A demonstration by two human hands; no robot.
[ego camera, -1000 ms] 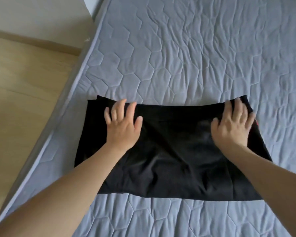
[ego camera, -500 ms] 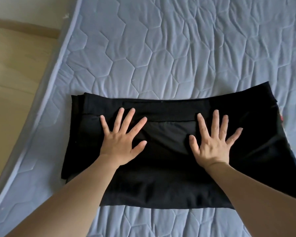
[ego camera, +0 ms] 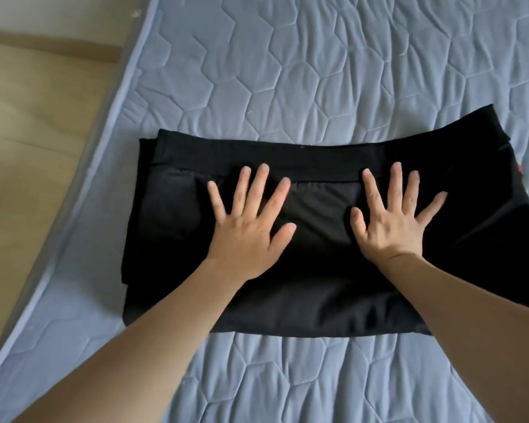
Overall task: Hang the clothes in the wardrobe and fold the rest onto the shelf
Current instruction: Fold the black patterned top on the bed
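A black garment (ego camera: 321, 300) lies folded into a wide flat rectangle on the quilted blue-grey mattress (ego camera: 318, 71). Its waistband runs along the far edge. My left hand (ego camera: 251, 230) rests flat on the garment's left half, palm down, fingers spread. My right hand (ego camera: 391, 221) lies flat on the right half in the same way. Neither hand grips the cloth. A small bit of red shows at the garment's right edge (ego camera: 520, 171).
The mattress edge (ego camera: 83, 190) runs diagonally on the left, with pale wooden floor (ego camera: 28, 141) beyond it. A wooden skirting strip (ego camera: 58, 50) and a light wall sit at the top left.
One second ago both hands were at the garment's far edge, wide apart. They have slid toward the middle and flattened out with fingers spread. The view shifted slightly left.
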